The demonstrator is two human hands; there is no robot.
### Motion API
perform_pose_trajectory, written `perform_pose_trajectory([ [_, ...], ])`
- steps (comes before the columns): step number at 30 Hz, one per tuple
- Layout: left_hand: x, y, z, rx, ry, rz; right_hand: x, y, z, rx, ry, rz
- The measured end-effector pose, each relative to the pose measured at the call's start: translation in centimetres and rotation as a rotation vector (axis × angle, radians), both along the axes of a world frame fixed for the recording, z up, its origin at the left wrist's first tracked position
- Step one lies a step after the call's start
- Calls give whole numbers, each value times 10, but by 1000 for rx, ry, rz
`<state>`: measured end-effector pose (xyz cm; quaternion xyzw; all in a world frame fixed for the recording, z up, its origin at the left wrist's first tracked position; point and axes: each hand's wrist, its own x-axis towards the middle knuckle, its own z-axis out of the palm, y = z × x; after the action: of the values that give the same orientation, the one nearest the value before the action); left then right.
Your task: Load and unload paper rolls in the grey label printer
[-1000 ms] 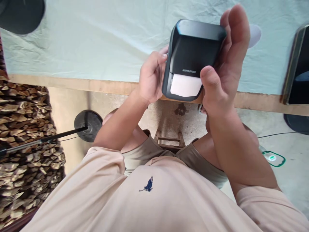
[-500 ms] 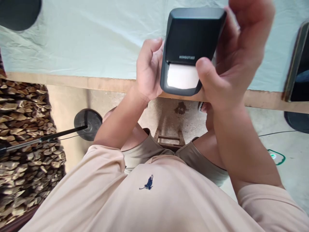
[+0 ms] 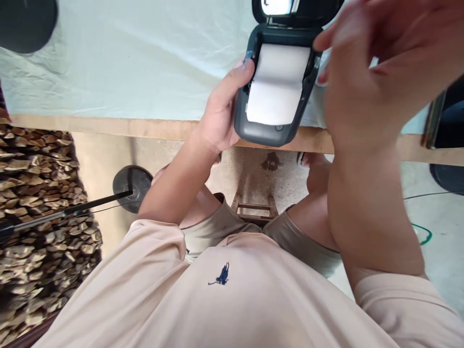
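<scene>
A dark label printer (image 3: 268,135) tilts over the table's front edge with its lid (image 3: 308,12) swung up. Inside its bay lies a roll of white label paper (image 3: 279,82), its loose end reaching down over the front near a round button. My left hand (image 3: 226,106) grips the printer's left side, thumb on the rim; its other fingers are hidden beneath. Blurred by motion, my right hand (image 3: 377,72) is at the printer's right edge, fingers apart and fingertips beside the rim. I see nothing held in it.
A pale cloth (image 3: 145,63) covers the table with a wooden edge (image 3: 145,126). A dark round object (image 3: 27,24) is at the far left, and a dark-screened device (image 3: 447,118) lies at right. Below stand a round stand base (image 3: 132,181) and stacked firewood (image 3: 36,193).
The printer's lid has gone from shut to raised, baring the paper roll. My right hand has let go of the front and moved right. My left thumb now presses on the rim.
</scene>
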<state>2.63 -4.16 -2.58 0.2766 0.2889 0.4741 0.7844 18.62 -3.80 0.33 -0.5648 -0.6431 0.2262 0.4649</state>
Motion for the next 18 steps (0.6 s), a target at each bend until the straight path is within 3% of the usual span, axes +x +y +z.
perform_pose_trajectory([
  [3,2,-1,2,-16,21,-14,4,-5,17,-163,-530,68],
  [5,5,-2,5,-21,43,-9,4,-7,28,-346,-683,59],
  [8,11,-5,11,-37,88,65,2,-7,37,-487,-802,22],
  [14,18,-12,24,-42,239,67,-1,-8,44,-548,-873,73],
  [18,14,-11,18,-18,240,68,-2,-9,46,-595,-938,102],
])
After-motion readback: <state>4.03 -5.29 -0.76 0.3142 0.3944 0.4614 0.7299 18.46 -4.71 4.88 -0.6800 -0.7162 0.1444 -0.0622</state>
